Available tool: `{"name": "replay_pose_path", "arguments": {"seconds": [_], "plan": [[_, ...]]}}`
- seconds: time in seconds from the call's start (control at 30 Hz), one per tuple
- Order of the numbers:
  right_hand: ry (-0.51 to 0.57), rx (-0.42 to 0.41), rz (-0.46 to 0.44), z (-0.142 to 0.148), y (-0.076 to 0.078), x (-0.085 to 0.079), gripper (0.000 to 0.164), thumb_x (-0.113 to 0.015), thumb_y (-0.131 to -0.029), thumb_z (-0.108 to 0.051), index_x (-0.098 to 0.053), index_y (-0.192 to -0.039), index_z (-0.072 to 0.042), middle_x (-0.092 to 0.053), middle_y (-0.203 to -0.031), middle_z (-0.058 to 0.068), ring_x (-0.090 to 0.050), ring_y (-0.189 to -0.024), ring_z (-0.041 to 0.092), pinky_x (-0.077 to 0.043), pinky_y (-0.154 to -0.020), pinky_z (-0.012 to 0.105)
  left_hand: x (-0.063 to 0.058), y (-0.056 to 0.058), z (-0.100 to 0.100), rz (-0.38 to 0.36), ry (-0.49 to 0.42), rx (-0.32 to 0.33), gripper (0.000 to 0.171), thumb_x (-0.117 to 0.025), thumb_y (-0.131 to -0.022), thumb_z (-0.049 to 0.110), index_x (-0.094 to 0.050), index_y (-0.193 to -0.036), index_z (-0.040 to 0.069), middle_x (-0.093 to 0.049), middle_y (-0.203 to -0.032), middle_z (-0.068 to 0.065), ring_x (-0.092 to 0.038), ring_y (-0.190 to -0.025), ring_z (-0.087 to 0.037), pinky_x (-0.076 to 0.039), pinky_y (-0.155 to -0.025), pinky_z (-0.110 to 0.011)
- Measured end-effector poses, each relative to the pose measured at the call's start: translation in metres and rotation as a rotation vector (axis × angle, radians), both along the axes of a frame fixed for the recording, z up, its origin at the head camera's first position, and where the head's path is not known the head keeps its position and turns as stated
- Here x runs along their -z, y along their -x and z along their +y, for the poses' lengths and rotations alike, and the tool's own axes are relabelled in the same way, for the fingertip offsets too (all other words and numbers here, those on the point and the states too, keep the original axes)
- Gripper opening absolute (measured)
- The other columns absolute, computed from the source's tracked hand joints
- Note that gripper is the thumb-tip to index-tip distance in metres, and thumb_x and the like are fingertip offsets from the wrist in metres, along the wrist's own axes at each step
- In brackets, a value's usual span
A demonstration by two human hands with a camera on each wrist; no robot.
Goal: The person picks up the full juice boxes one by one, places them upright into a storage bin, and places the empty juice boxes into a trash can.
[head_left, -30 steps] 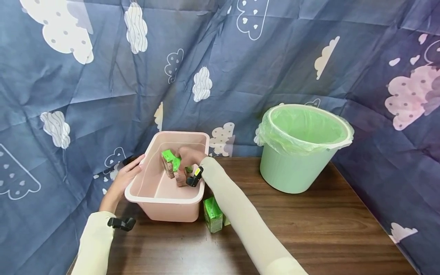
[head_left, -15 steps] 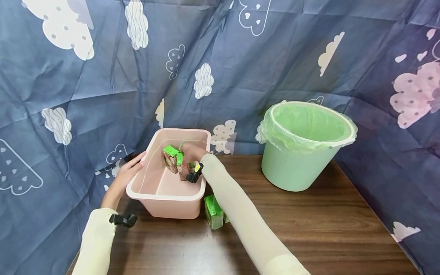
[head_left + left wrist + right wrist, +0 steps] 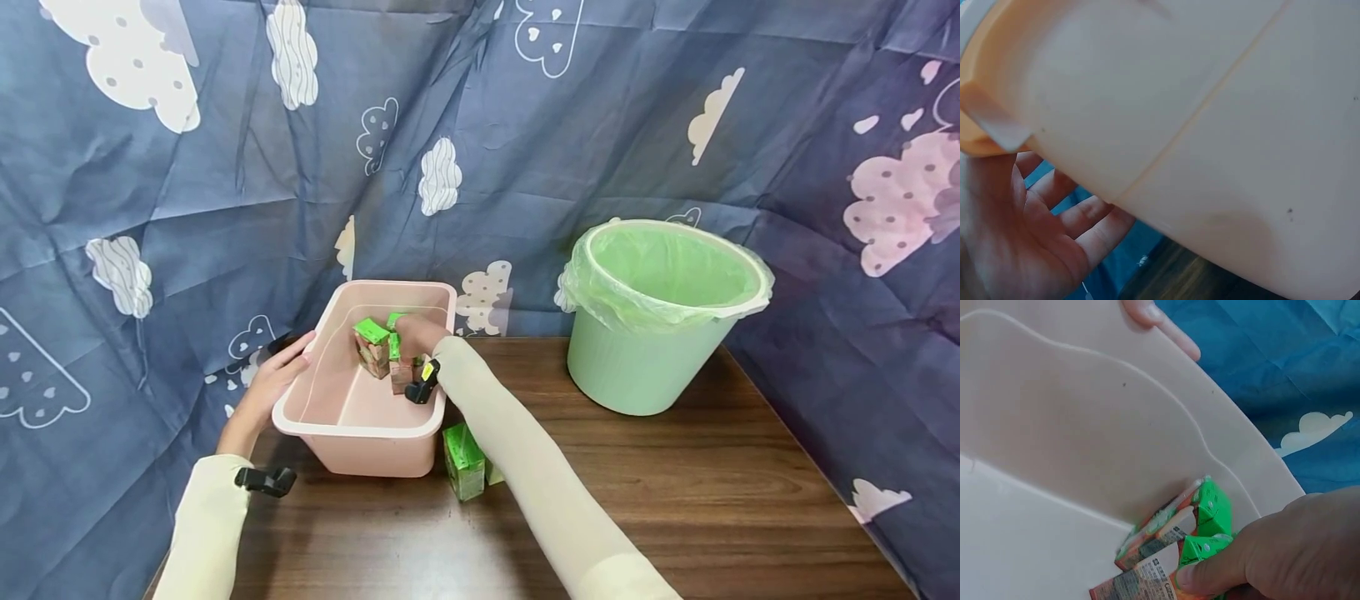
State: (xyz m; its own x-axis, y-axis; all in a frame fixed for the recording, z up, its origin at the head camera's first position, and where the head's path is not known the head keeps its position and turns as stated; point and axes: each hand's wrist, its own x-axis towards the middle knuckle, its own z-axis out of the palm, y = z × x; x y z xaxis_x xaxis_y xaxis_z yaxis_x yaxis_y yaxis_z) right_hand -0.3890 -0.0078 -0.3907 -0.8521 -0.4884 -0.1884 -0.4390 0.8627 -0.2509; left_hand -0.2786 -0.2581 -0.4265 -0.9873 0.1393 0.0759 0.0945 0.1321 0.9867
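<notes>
A pink plastic tub [image 3: 366, 432] stands on the table, several drink cartons with green tops inside it at the far end. My left hand [image 3: 273, 385] holds its left rim; in the left wrist view the fingers [image 3: 1094, 228] lie along the tub's outer side. Reaching into the tub, my right hand [image 3: 422, 335] grips a carton [image 3: 402, 375], the thumb [image 3: 1207, 575] pressed on its upper part in the right wrist view. The fingers on its far side are hidden. Another carton [image 3: 372, 350] stands upright just left of the held one, against the tub's wall.
Right of the tub, a green carton [image 3: 465, 471] stands on the brown table [image 3: 675, 500], a second one partly hidden behind my right forearm. A light green bin [image 3: 630, 367] with a clear liner is at the back right. A dark blue cloud-patterned cloth [image 3: 570, 150] hangs behind.
My right hand has shifted slightly within the tub among the cartons, and the left carton has turned and now stands straighter. The left hand stays on the rim.
</notes>
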Motion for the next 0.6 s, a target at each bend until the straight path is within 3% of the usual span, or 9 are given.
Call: {"name": "replay_pose_path", "arguments": {"seconds": [0.17, 0.4, 0.47, 0.6], "plan": [[0.044, -0.004, -0.020, 0.001, -0.001, -0.001, 0.024, -0.075, -0.076, 0.005, -0.057, -0.080, -0.010, -0.045, -0.073, 0.000, -0.041, -0.065, 0.016, -0.033, -0.053, 0.024, 0.002, 0.002, 0.001, -0.006, -0.002, -0.005, 0.059, -0.051, -0.108, 0.023, -0.027, -0.159, 0.006, -0.031, -0.158, -0.026, -0.056, -0.112, 0.003, -0.049, -0.090, -0.014], [0.153, -0.137, 0.011, 0.009, -0.009, -0.011, 0.018, -0.076, -0.083, -0.005, -0.058, -0.086, -0.004, -0.045, -0.072, -0.001, -0.041, -0.062, 0.013, -0.036, -0.056, 0.024, 0.002, 0.003, 0.000, -0.002, 0.048, -0.030, 0.058, -0.051, -0.108, 0.025, -0.030, -0.159, 0.008, -0.035, -0.157, -0.024, -0.057, -0.108, 0.004, -0.049, -0.087, -0.014], [0.189, -0.153, 0.013, 0.014, -0.014, -0.017, 0.018, -0.076, -0.084, -0.008, -0.063, -0.093, 0.000, -0.051, -0.077, 0.002, -0.046, -0.066, 0.015, -0.040, -0.060, 0.026, 0.001, 0.003, 0.000, 0.005, 0.071, -0.041, 0.058, -0.052, -0.108, 0.026, -0.031, -0.158, 0.009, -0.037, -0.156, -0.023, -0.056, -0.108, 0.004, -0.049, -0.087, -0.014], [0.269, -0.176, 0.027, 0.028, -0.024, -0.031, 0.039, -0.077, -0.088, -0.015, -0.067, -0.123, -0.001, -0.068, -0.108, 0.010, -0.060, -0.090, 0.021, -0.049, -0.079, 0.029, -0.001, 0.003, -0.003, 0.022, 0.110, -0.053, 0.056, -0.052, -0.107, 0.027, -0.033, -0.157, 0.009, -0.037, -0.157, -0.021, -0.055, -0.109, 0.003, -0.048, -0.087, -0.013]]}}
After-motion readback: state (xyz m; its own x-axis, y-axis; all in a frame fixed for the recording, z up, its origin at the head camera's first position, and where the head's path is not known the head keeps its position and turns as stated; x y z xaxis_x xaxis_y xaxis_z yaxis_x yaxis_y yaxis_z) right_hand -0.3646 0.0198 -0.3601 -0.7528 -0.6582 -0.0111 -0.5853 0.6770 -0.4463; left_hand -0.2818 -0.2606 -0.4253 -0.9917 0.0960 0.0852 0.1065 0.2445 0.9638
